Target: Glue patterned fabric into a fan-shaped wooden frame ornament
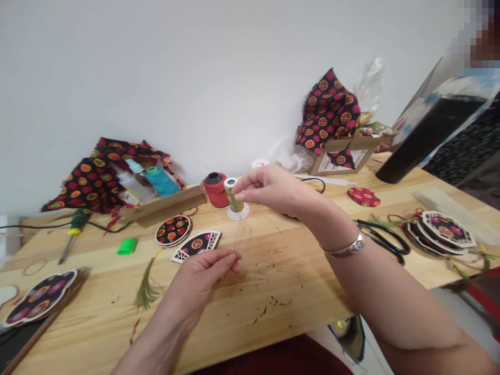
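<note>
My left hand (213, 268) is closed in a pinch above the table, gripping thin thread (239, 232). The strands run up from it toward my right hand (269, 188), whose thumb and fingertips are pinched together on the thread beside a spool of olive-green thread (233, 199). That spool stands upright on a white round base, and whether my right fingers touch it I cannot tell. Just left of it is a red thread cone (216, 190). Near my left hand lies a fan-shaped ornament (196, 246) with patterned fabric and a pale cut-out border.
A round ornament (174, 230) with a green tassel (147, 284), a green cap (127, 246) and a screwdriver (74, 232) lie left. Black scissors (385, 239) and stacked ornaments (445, 232) lie right. Cardboard boxes with patterned cloth (328, 112) stand behind. Another person is partly visible at upper right.
</note>
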